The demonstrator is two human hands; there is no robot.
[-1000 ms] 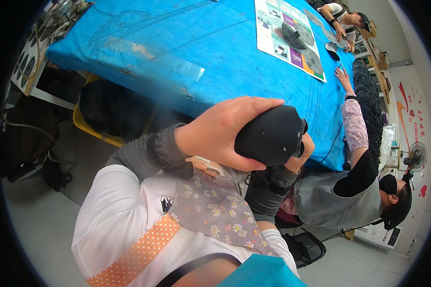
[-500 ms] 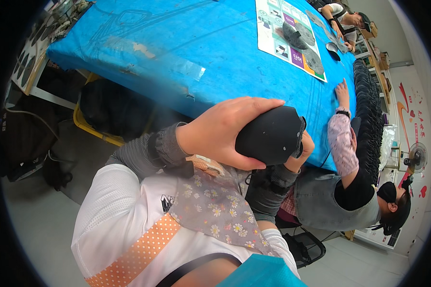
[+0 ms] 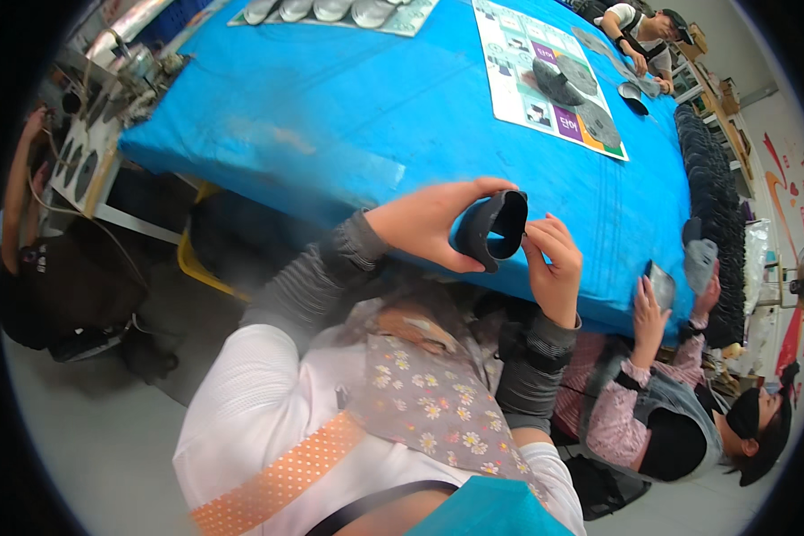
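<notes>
A black, curved, hollow cup-like piece is held over the near edge of the blue-covered table, its opening turned to the right. My left hand wraps round its closed side, thumb below and fingers above. At the rim, the thumb and fingertips of my right hand pinch the edge of the same piece. Whether a loose thread or scrap is between those fingertips is too small to tell.
Blue sheeting covers the table. A printed sheet bears several dark grey pieces; shiny grey cups line another sheet. Black pieces are stacked at right, beside a co-worker handling grey pieces. A yellow-rimmed bin stands below.
The black piece has turned so its opening shows, and my right hand has come out from behind it to the rim. The co-worker at right now holds grey pieces.
</notes>
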